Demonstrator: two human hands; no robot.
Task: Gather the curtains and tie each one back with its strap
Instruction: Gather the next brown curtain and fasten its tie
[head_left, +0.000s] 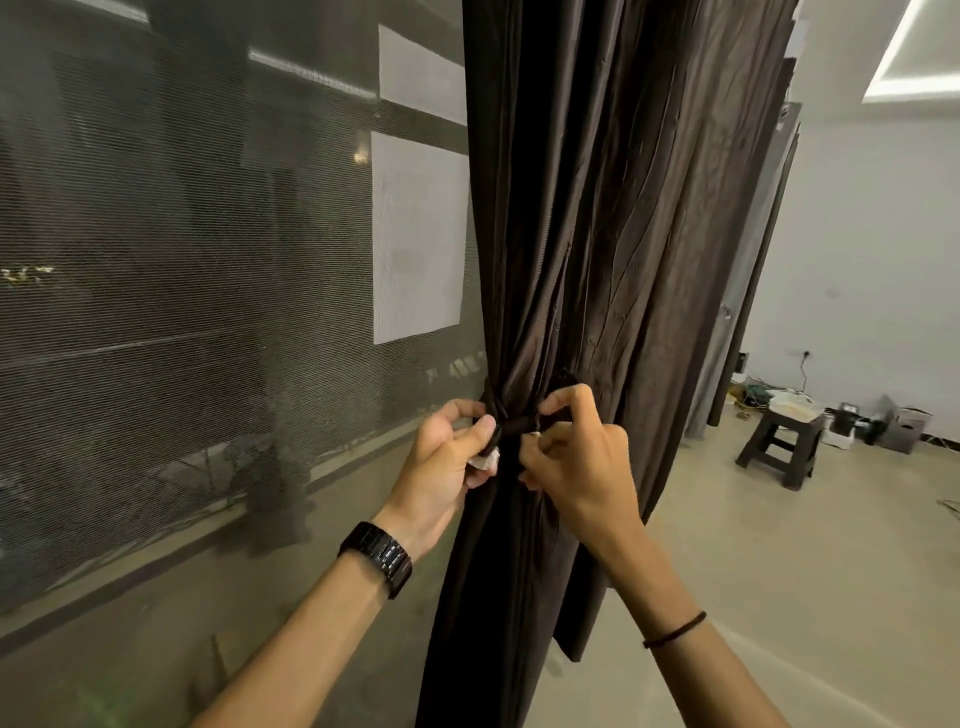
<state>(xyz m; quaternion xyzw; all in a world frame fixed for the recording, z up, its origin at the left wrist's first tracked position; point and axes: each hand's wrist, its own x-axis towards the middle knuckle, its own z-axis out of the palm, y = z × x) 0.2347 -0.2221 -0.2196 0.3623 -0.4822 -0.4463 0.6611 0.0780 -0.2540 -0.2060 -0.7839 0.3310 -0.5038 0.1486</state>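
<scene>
Strap (514, 427) runs level across the gathered curtain (623, 234), between both hands: left hand (447, 457) pinches one end with thumb and forefinger, right hand (576, 457) pinches the other (a knot may be forming; folds hide it).

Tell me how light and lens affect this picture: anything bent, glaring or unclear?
Head view: the wide lens bows the dark brown pleated curtain; the recessed ceiling light glares; the grey mesh window screen shows ripples and reflections; the left hand and right hand at the brown strap look sharp.
</scene>
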